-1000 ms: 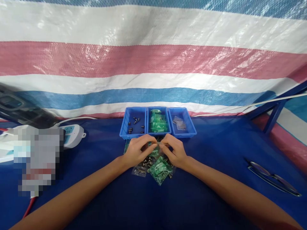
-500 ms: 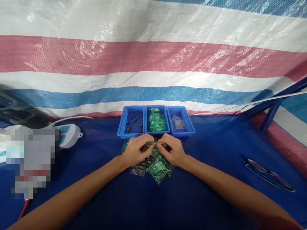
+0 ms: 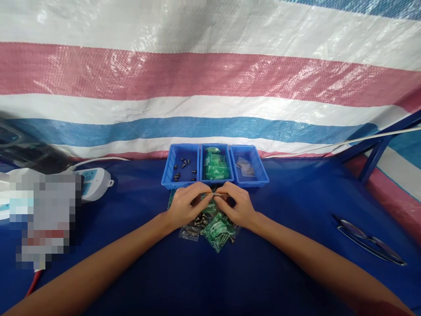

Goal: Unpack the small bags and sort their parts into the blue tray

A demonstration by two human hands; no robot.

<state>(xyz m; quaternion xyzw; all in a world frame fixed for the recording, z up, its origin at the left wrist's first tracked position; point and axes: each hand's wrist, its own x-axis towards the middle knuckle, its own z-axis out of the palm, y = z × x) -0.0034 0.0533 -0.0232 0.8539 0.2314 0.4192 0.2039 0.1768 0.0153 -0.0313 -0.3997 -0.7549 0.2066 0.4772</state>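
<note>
My left hand (image 3: 188, 205) and my right hand (image 3: 237, 204) meet in front of the bins, thumbs and fingertips pinched. Between them they grip a thin, pale, flat item (image 3: 212, 194), seen edge-on and mostly covered by the fingers; its kind cannot be made out. Under the hands lies a loose pile of green-printed plastic packets (image 3: 218, 229), dark screws (image 3: 201, 219) and a small clear plastic bag (image 3: 189, 233). The hands hide the back of the pile.
Three blue bins stand behind: the left bin (image 3: 166, 174) holds several dark screws, the middle one green packets (image 3: 215, 164), the right one small clear bags (image 3: 245, 167). Eyeglasses (image 3: 370, 241) lie right. A white power strip (image 3: 95, 183) sits left, and a striped tarp (image 3: 210, 79) hangs behind.
Both hands have shifted up very slightly and their fingertips are a little closer together on the thin item. The view has tilted a little; the bins and pile look unchanged.
</note>
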